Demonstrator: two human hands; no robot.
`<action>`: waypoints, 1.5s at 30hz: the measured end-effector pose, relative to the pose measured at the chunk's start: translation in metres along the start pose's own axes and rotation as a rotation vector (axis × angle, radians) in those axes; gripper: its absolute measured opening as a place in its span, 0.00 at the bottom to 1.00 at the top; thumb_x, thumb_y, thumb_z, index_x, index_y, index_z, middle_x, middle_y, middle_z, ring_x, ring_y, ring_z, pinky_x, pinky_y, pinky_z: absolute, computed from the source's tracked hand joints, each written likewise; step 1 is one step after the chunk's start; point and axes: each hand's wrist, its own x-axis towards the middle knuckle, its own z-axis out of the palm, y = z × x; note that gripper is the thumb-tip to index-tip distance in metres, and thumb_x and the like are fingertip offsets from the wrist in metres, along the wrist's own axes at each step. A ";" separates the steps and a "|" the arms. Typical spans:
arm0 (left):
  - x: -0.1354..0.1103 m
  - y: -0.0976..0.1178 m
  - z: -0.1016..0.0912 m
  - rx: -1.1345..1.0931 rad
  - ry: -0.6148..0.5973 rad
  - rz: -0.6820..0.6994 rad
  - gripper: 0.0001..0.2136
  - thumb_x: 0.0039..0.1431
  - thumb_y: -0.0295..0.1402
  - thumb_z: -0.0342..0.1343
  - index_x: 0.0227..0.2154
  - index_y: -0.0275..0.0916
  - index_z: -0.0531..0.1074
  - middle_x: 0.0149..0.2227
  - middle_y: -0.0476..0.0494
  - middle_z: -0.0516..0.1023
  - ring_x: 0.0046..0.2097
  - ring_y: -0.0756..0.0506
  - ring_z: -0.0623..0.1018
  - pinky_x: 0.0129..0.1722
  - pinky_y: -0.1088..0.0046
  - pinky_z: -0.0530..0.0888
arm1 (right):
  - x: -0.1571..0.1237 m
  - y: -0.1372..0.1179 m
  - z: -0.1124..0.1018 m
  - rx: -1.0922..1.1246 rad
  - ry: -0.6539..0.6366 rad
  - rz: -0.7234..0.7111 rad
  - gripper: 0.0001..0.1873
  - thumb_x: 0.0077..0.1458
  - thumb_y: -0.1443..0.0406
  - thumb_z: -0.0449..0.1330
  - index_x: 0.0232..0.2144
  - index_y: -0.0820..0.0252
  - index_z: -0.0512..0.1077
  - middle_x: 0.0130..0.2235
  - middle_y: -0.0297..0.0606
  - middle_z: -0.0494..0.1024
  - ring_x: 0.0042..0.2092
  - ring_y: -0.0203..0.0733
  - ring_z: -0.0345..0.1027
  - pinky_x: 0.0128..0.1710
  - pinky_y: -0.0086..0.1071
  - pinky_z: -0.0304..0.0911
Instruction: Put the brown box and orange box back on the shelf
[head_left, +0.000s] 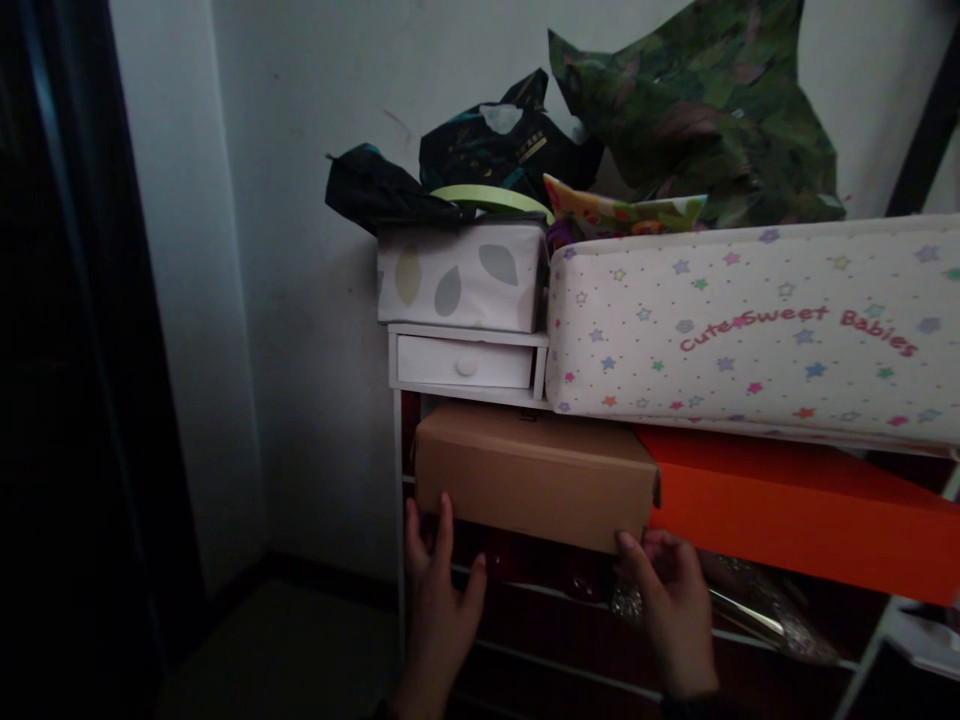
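Note:
A plain brown cardboard box (534,472) sits on a shelf of a white rack (397,520). My left hand (437,600) is under the box's lower left corner, fingers stretched up against its bottom edge. My right hand (670,605) is at the lower right corner, fingertips curled on the bottom edge. Both hands support the box from below. An orange box (802,510) lies right beside it on the same shelf.
Above rest a small white drawer unit (465,362), a leaf-patterned box (461,275), and a star-printed padded case (750,330). Dark bags (495,150) and leafy green wrapping (712,110) are piled on top. A grey wall (300,300) is left; shiny items lie on the lower shelf.

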 end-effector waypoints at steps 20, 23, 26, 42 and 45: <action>-0.012 0.036 0.010 0.040 0.254 0.168 0.30 0.56 0.31 0.56 0.61 0.38 0.55 0.66 0.31 0.46 0.66 0.33 0.52 0.62 0.46 0.57 | 0.037 0.006 -0.106 0.150 0.473 -0.042 0.33 0.36 0.55 0.71 0.44 0.53 0.65 0.43 0.31 0.68 0.41 0.34 0.65 0.37 0.25 0.66; -0.026 0.051 0.018 -0.008 0.184 0.326 0.25 0.56 0.27 0.54 0.57 0.39 0.60 0.62 0.32 0.56 0.61 0.36 0.61 0.58 0.48 0.64 | 0.052 0.010 -0.138 0.436 0.503 0.216 0.29 0.38 0.60 0.70 0.42 0.53 0.64 0.44 0.33 0.68 0.43 0.35 0.67 0.37 0.27 0.69; -0.041 0.061 0.032 -0.010 -0.009 0.513 0.24 0.57 0.24 0.51 0.57 0.39 0.60 0.60 0.35 0.60 0.60 0.39 0.62 0.55 0.54 0.68 | 0.057 0.009 -0.155 0.636 0.290 0.430 0.17 0.53 0.55 0.60 0.40 0.58 0.66 0.45 0.44 0.71 0.46 0.44 0.70 0.37 0.33 0.72; -0.072 0.088 0.076 -0.158 -0.352 0.556 0.28 0.56 0.25 0.50 0.60 0.46 0.59 0.65 0.39 0.57 0.63 0.39 0.60 0.57 0.55 0.68 | 0.038 -0.032 -0.174 1.009 0.025 0.519 0.29 0.46 0.44 0.62 0.41 0.60 0.65 0.53 0.50 0.67 0.58 0.58 0.60 0.51 0.50 0.67; -0.074 0.094 0.081 -0.265 -0.399 0.469 0.27 0.57 0.28 0.50 0.60 0.48 0.59 0.64 0.39 0.58 0.63 0.38 0.62 0.58 0.54 0.67 | 0.035 -0.030 -0.181 0.977 0.065 0.521 0.26 0.47 0.45 0.62 0.38 0.58 0.66 0.50 0.47 0.69 0.54 0.54 0.66 0.49 0.48 0.69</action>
